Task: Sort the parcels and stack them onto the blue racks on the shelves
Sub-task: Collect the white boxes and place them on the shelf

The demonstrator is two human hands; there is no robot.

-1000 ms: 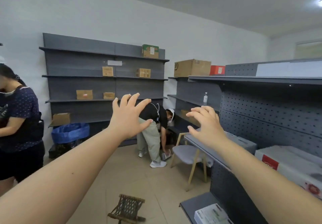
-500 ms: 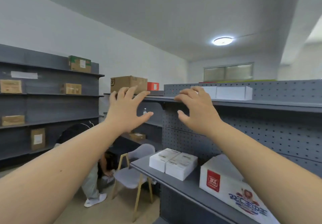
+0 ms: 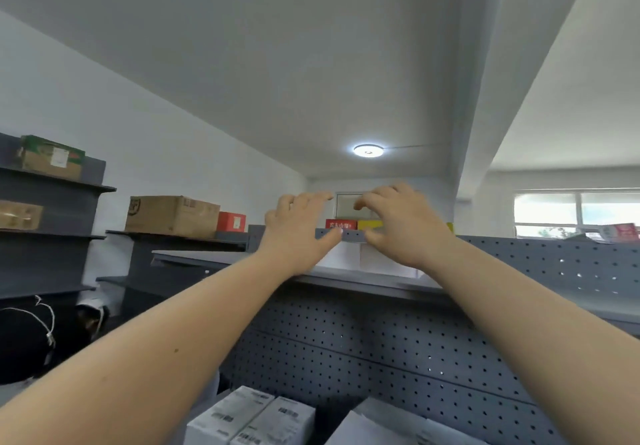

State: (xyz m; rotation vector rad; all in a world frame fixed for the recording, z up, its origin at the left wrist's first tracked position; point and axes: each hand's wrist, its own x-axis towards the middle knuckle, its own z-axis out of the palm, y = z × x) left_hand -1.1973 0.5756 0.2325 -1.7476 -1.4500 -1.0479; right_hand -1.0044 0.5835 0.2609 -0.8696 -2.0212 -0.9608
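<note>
Both hands reach up at the white boxes (image 3: 349, 256) on the top shelf (image 3: 207, 257).

The left hand (image 3: 298, 233) and right hand (image 3: 407, 233) are side by side, fingers spread and bent, gripping nothing that shows. They cover most of the two boxes, so I cannot tell whether they touch them. Lower down, more parcels (image 3: 249, 417) are cut off by the bottom edge, their labels too blurred to read.

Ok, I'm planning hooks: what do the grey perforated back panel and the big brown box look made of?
Grey perforated back panel: likely painted sheet metal, matt; regular punched holes. Big brown box: cardboard, dull; folded edges, printed mark.
</note>
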